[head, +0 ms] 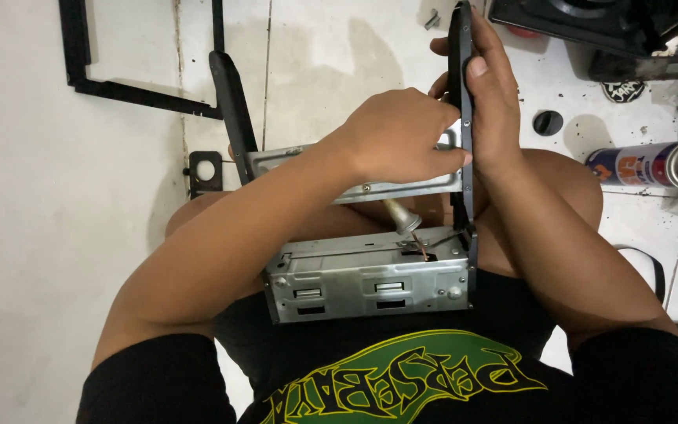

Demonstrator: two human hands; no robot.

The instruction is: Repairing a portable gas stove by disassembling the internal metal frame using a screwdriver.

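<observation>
We're gripping a clear-handled screwdriver (403, 217) in our clenched left hand (398, 133), its tip entering the grey metal stereo chassis (366, 279) just below. Our right hand (490, 98) is clasping the black side frame (461, 71); the chassis is sitting half-dismantled on our lap, brackets not yet off.

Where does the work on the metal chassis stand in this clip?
Done: black frame pieces already lie loose on the floor. In hand: left hand drives a screwdriver into the metal chassis; right hand steadies the black side panel. Left: that panel remains attached.
</observation>
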